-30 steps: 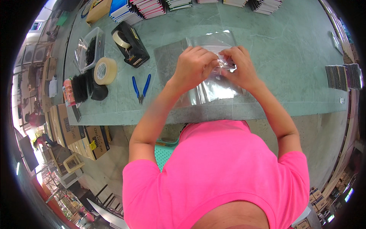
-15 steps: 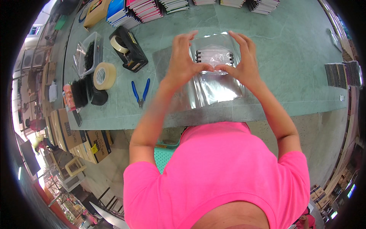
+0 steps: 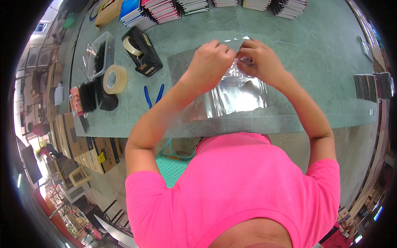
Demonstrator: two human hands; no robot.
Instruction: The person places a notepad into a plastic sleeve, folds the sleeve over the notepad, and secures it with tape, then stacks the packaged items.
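A sheet of clear, shiny plastic film (image 3: 242, 97) lies on the table in front of me, its surface creased and full of glare. At its upper part my left hand (image 3: 211, 64) is closed, fingers curled, pinching the film. My right hand (image 3: 260, 60) meets it from the other side, fingers bent and gripping the film too. The small pale bundle with black ends is mostly hidden behind my fingers; a bit of dark shows beside the right fingertips.
Left of the film lie blue-handled pliers (image 3: 153, 96), a black tape dispenser (image 3: 142, 51), a tape roll (image 3: 115, 79) and a clear plastic box (image 3: 108, 49). Notebook stacks (image 3: 163, 10) line the far edge. Dark spiral-bound books (image 3: 365, 87) sit at the right.
My hands have come together, from framing the small bundle with spread fingers to pinching the film over it. The bundle is now largely covered, and my left elbow has swung outward.
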